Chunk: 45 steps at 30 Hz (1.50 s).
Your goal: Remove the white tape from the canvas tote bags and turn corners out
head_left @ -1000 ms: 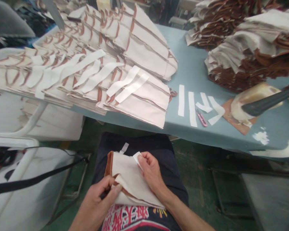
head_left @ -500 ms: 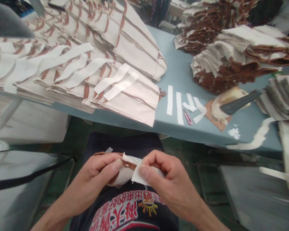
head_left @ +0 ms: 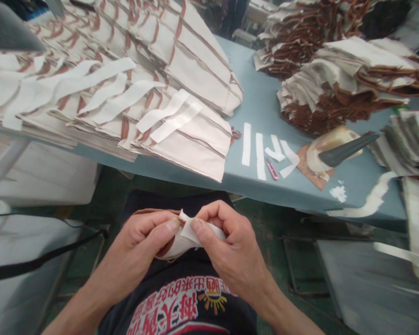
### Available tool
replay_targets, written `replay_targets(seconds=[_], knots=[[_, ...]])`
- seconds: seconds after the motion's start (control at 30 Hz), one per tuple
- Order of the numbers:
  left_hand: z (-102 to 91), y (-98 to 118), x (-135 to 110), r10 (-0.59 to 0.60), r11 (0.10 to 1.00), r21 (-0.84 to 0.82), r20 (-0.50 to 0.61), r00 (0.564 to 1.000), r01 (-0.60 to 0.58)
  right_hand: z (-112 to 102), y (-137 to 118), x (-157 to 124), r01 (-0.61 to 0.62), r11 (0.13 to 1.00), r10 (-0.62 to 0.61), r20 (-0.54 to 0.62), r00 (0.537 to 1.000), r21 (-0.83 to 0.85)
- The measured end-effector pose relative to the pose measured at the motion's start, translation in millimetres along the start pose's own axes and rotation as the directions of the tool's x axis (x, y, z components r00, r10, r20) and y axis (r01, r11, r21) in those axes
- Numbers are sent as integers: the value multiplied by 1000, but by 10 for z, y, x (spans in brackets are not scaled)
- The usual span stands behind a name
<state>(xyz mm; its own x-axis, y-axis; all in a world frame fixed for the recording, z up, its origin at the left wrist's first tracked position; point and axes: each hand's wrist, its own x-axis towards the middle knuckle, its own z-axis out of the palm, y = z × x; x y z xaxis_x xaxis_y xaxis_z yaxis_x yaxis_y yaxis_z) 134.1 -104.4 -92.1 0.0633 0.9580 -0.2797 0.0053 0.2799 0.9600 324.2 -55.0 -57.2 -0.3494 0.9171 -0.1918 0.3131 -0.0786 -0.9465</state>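
Note:
Over my lap, my left hand (head_left: 148,239) pinches a cream fabric piece with brown trim (head_left: 174,247). My right hand (head_left: 225,237) grips a white strip (head_left: 213,229) between thumb and fingers, its end lying against the brown-trimmed edge close to my left thumb. The two hands are nearly touching. Part of the fabric piece is hidden under my left fingers, and the strip's middle is covered by my right thumb.
On the blue-covered table (head_left: 240,186) are rows of cream fabric pieces (head_left: 195,149), loose white strips (head_left: 260,156), pink thread snips (head_left: 272,170) and a glue pot with a dark-handled brush (head_left: 317,158). Brown-edged fabric stacks (head_left: 321,93) stand at the right.
My right hand has moved left and up, bringing the white strip over the brown-trimmed edge. My left hand has shifted slightly up, still holding the fabric piece.

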Motion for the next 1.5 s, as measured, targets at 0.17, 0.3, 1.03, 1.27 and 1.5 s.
replay_targets(seconds=[0.17, 0.3, 1.03, 1.27, 1.5], knots=[[2, -24, 6, 8, 1000, 13, 2, 1000, -8, 42, 25, 21, 41, 999, -41, -41, 998, 2], [-14, -54, -6, -2, 1000, 23, 19, 1000, 1, 55, 45, 25, 84, 996, -85, -27, 996, -33], [31, 23, -17, 17, 990, 141, -97, 995, -3, 249, 220, 50, 240, 912, -315, -191, 930, -333], [273, 133, -44, 135, 951, 305, -262, 956, -51, 297, 288, -3, 194, 928, -273, -226, 935, -318], [321, 126, -60, 371, 821, 541, -266, 890, -181, 178, 289, 9, -51, 998, 51, 1, 999, -32]])
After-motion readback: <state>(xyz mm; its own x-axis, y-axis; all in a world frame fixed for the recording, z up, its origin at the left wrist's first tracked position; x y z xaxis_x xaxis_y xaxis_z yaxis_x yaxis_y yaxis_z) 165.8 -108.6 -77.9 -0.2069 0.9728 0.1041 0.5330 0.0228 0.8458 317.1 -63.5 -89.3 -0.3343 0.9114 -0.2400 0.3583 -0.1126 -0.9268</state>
